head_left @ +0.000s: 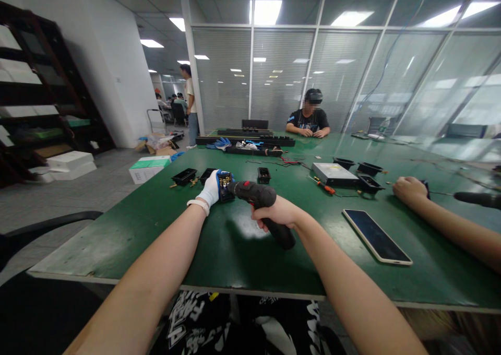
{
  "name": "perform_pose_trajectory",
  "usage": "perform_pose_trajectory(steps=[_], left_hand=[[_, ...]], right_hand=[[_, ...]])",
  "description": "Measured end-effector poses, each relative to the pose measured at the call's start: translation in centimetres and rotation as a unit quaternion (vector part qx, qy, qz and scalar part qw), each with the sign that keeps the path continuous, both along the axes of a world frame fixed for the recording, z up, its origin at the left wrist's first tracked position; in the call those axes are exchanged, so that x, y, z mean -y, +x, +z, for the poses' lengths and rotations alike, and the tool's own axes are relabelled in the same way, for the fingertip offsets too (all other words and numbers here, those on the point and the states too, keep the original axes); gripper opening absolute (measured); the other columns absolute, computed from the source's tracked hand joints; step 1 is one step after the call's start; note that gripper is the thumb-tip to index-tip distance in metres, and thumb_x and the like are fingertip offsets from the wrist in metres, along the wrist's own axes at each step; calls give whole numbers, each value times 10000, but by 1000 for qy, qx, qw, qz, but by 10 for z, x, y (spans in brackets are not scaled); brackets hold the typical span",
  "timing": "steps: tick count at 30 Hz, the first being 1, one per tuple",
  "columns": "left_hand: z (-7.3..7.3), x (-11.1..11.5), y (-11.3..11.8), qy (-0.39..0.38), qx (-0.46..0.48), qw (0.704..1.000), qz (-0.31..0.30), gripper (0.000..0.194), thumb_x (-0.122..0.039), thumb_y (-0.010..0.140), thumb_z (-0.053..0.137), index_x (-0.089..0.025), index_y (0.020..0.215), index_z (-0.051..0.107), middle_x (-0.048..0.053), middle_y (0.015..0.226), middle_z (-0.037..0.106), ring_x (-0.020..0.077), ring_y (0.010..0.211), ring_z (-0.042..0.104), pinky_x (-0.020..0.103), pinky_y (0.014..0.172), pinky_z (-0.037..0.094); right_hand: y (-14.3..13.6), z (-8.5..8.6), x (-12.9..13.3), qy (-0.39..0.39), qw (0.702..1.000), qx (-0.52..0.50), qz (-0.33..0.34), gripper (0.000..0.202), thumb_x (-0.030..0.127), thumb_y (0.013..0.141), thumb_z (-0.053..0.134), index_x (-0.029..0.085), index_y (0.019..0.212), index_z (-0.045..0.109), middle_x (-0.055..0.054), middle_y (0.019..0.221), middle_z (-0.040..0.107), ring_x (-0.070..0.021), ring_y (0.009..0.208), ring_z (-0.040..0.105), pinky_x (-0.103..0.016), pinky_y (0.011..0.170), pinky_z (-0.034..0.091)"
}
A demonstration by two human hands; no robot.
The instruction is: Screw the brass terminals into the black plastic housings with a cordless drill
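Note:
My left hand [213,187], in a white and blue glove, is closed around a small black box [226,189] with brass-coloured parts inside, just above the green table [156,214]. In my bare right hand [276,213] is a black power drill [256,194], its fingers wrapped round the handle. The drill points left and its front end meets the right side of the box; the exact contact is too small to tell. Black housings [185,176] lie left of my left hand, and another one [264,175] stands beyond the drill.
On the right lie a phone [377,236], an orange screwdriver [324,186], a silver box [335,174] and several black housings [369,184]. Another person's hand [410,189] rests at the right. Long black bars [246,141] and a seated person [308,119] are at the far side.

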State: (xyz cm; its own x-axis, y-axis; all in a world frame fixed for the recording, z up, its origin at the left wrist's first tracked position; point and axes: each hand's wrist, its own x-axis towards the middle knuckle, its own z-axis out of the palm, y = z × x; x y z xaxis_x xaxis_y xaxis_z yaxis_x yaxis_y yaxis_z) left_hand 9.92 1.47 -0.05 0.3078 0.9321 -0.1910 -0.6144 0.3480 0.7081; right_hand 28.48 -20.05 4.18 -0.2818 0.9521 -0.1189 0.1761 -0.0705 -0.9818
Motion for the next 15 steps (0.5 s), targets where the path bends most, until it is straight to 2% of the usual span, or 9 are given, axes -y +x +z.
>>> perform_pose_trajectory(steps=[8, 15], left_hand=[[0, 0, 0, 1, 5, 1000, -9, 316, -314, 1023, 580, -102, 1115, 795, 118, 760, 795, 304, 709, 813, 422, 774, 698], [4, 4, 1, 6, 9, 1000, -6, 305, -277, 1022, 553, -94, 1101, 784, 124, 757, 794, 286, 651, 792, 405, 735, 693]], right_hand=[[-1, 2, 1, 1, 1000, 5, -4, 145, 164, 687, 766, 198, 739, 635, -8, 577, 699, -147, 475, 610, -236, 460, 515], [-1, 2, 0, -2, 1000, 8, -5, 145, 153, 682, 763, 196, 739, 638, -8, 579, 698, -150, 477, 622, -229, 451, 510]])
